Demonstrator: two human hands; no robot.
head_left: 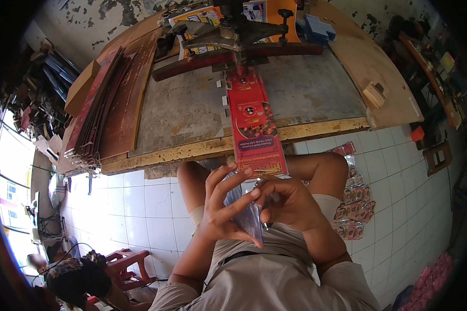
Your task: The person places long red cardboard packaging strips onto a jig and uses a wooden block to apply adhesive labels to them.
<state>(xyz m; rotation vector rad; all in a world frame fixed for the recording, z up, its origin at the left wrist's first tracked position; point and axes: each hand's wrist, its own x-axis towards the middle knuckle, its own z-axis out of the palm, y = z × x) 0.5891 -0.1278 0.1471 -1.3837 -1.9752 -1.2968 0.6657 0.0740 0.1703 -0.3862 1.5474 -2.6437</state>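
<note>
Just above my lap, my left hand (pixel 220 205) grips a bluish, see-through flat piece that looks like thin plastic (pixel 250 224), its thumb beneath and its fingers spread across the top. My right hand (pixel 291 203) has its fingers bent and pinched at the right edge of that plastic. A small shiny bit shows by its fingertips, too small to name. Right beyond both hands lies a long red printed card strip (pixel 251 111). Its near end hangs past the table's front edge, and its far end runs under a dark metal press (pixel 238 44).
The grey-topped table (pixel 187 109) has a yellowish wooden front edge. Dark red boards (pixel 96 103) are stacked left; a small wooden block (pixel 375 94) and blue pile (pixel 319 28) sit right. Printed packs (pixel 354 205) lie on the tiled floor. A person (pixel 83 280) is near a red stool (pixel 127 264).
</note>
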